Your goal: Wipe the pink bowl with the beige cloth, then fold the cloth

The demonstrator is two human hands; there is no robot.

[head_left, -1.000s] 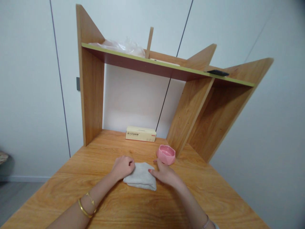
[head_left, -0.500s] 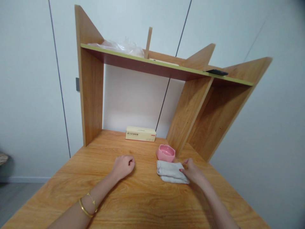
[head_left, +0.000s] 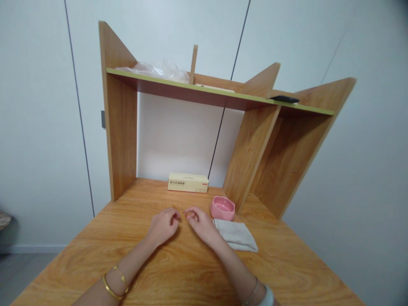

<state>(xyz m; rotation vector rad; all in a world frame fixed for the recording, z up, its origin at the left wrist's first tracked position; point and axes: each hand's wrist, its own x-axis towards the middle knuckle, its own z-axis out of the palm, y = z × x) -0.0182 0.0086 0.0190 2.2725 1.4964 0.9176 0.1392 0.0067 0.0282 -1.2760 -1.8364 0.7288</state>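
Note:
On the wooden desktop my left hand rests with its fingers curled in, and nothing shows in them. Close beside it, a small gap away, is my right hand, its fingers loosely bent and apart, holding nothing. Right of that hand lies a folded light grey cloth, partly behind my right wrist. A pink faceted bowl stands just behind the cloth.
A cream cardboard box stands at the back of the desk. Above it runs a wooden shelf unit with upright side panels. A clear plastic bag and a dark flat object lie on the shelf.
My right hand has left the cloth and moved left, beside my left hand. The left hand's fingers have loosened a little. The cloth lies flat, and the view has shifted slightly.

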